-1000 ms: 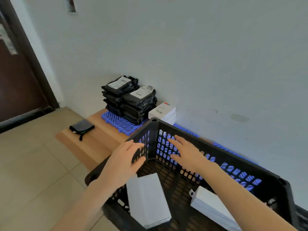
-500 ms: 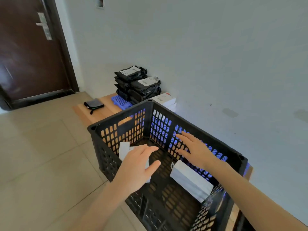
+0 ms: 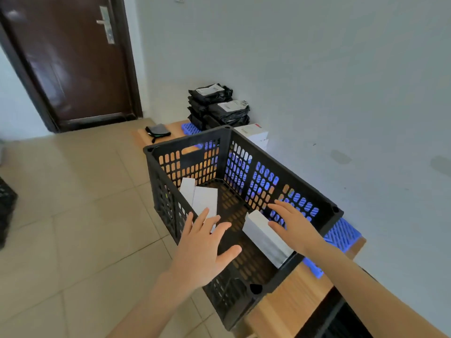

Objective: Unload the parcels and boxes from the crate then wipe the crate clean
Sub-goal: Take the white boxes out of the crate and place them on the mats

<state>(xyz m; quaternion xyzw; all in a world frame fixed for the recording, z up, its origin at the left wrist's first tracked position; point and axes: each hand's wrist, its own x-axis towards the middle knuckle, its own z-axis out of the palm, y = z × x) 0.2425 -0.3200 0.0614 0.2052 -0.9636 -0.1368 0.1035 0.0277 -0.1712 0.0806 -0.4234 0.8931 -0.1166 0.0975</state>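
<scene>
Black crate (image 3: 190,152): we see it on the wooden bench (image 3: 292,296), two white boxes (image 3: 205,198) inside, middle floor bare.
Left hand (image 3: 202,250): fingers spread, empty, over near rim.
Right hand (image 3: 292,225): spread, empty, at the other box (image 3: 263,237).
Room: tiled floor (image 3: 73,215), door (image 3: 68,57).

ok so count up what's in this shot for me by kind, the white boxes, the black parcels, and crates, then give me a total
White boxes inside the crate: 2, one at the left and one at the right
White boxes outside it, against the wall: 2, stacked
Black parcels: a stack, too bunched to count exactly
Black crate: 1
Total apart from the parcels: 5
</scene>
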